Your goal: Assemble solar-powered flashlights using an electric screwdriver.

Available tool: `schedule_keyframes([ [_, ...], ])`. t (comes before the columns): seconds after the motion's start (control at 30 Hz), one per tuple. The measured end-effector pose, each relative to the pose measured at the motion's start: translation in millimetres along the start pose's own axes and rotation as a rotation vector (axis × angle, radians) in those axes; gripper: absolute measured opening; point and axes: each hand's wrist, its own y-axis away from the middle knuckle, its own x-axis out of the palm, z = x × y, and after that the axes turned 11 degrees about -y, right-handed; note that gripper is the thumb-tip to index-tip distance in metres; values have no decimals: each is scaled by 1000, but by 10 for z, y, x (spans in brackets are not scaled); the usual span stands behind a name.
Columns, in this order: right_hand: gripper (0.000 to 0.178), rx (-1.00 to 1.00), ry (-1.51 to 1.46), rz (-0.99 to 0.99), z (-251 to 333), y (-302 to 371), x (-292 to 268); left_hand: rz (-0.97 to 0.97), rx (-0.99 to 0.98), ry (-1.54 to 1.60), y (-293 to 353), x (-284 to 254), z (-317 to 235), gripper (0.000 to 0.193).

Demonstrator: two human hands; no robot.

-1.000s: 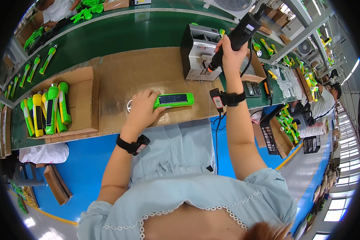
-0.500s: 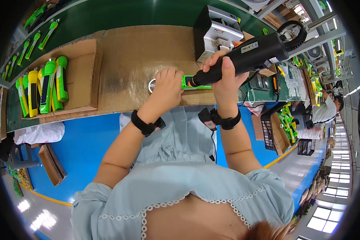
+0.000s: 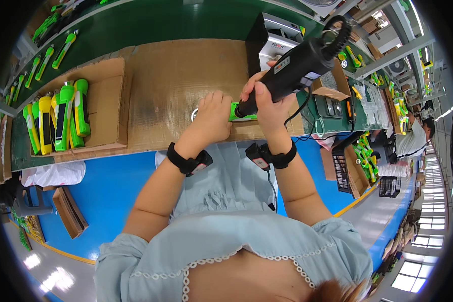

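A black electric screwdriver (image 3: 299,65) is gripped in my right hand (image 3: 271,110), my fingers wrapped round its barrel. It slants down to the left, and its nose meets a green flashlight (image 3: 233,114) lying on the cardboard sheet. My left hand (image 3: 212,118) is closed over the flashlight's head end and holds it against the sheet. A pale ring at that end peeks out left of my fingers. Much of the flashlight is hidden by both hands and the tool's nose.
On the left, a cardboard box (image 3: 120,103) holds several green and yellow flashlights (image 3: 64,113). A black and silver machine (image 3: 269,45) stands behind my right hand. An open carton (image 3: 332,83) and an orange-handled tool (image 3: 349,109) lie farther right. A person (image 3: 411,141) works at the far right.
The screwdriver has swung steeper, and its nose has shifted left along the flashlight. My right hand has moved left with it. My left hand still holds the flashlight; the whole view has shifted slightly.
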Motion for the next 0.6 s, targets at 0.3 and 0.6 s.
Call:
schedule_keyframes([
  [0.3, 51, -55, 132, 17, -88, 22, -102, -10, 36, -58, 6, 9, -18, 48],
  [0.6, 35, -312, 7, -229, 623, -658, -500, 28, 74, -204, 20, -50, -90, 47],
])
